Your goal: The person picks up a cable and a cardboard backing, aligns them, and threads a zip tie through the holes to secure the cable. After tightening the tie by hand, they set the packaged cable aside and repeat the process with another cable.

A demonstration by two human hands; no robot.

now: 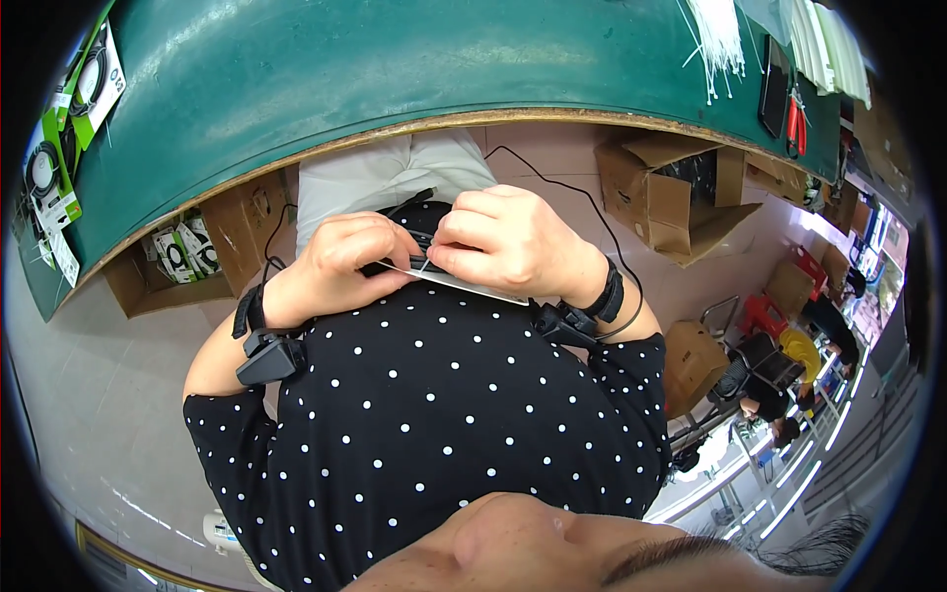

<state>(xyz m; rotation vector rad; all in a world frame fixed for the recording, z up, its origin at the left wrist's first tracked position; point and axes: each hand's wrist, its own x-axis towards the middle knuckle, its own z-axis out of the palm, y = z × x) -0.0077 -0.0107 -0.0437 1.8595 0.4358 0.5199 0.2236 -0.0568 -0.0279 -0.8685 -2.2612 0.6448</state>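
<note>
In front of my belly, both hands are closed around a thin pale card (473,286), seen nearly edge-on, with a black cable (418,240) bunched behind it. My left hand (357,257) pinches at the card's left end, thumb and forefinger close together. My right hand (508,242) lies over the cable, its fingertips pinching a narrow white strip that looks like a cable tie (426,260). Between the hands, a black cable end (412,202) sticks out toward the bench. My fingers cover most of the cable and the strip.
The green bench (395,69) spans the far side. White cable ties (718,44), red-handled pliers (795,123) and a dark phone-like slab (774,87) lie right; carded cables (74,118) left. Below stand an open carton (671,192) and a box of packs (182,286). People sit far right.
</note>
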